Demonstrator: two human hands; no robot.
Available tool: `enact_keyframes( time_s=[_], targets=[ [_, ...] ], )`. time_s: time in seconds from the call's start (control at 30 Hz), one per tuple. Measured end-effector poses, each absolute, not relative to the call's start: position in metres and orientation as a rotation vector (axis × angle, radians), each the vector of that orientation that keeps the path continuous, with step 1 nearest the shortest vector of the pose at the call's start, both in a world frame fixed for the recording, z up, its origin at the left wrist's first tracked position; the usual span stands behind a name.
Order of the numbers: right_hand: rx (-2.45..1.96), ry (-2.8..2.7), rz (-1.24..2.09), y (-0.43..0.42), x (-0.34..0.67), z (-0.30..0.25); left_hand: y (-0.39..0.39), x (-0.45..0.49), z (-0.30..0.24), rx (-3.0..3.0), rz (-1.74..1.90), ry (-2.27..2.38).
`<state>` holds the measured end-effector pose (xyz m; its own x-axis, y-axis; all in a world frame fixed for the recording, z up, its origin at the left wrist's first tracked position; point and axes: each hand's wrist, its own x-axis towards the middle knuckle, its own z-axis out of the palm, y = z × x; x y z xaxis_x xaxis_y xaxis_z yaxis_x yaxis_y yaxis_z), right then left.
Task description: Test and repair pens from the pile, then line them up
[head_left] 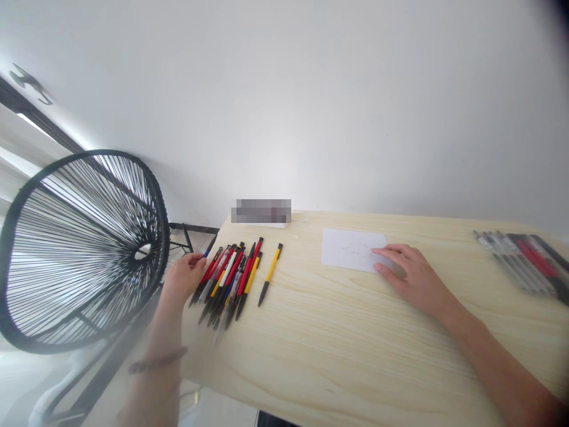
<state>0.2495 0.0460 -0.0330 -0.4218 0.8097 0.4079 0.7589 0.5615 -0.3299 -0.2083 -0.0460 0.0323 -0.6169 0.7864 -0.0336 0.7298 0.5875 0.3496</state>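
A bunch of several pens [226,279] with red, yellow, white and black barrels lies at the left end of a pale wooden table [338,350]. My left hand [184,276] is at that bunch's left side, fingers pinched round a blue pen [210,247]. One yellow pen [270,274] lies apart, just right of the bunch. My right hand [411,276] rests flat with fingers stretched out on the right edge of a white sheet of paper [349,249] with faint scribbles.
A second row of pens [524,264], grey, red and black, lies at the table's far right. A small white box [262,222] sits at the back edge against the white wall. A black string chair [84,249] stands left of the table.
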Motion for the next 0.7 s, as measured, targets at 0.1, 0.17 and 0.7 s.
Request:
enact_keyframes(
  time_s=[0.1, 0.17, 0.7],
  targets=[
    [-1.259, -2.266, 0.127, 0.046, 0.249, -0.032, -0.047, -0.203, 0.035, 1.290, 0.463, 2.631],
    [-1.266, -2.265, 0.125, 0.046, 0.249, -0.032, -0.047, -0.196, 0.039, 1.315, 0.475, 2.616],
    [-1.199, -2.204, 0.105, 0.038, 0.241, -0.017, -0.025, -0.040, 0.064, 1.845, 0.737, 1.894]
  ],
)
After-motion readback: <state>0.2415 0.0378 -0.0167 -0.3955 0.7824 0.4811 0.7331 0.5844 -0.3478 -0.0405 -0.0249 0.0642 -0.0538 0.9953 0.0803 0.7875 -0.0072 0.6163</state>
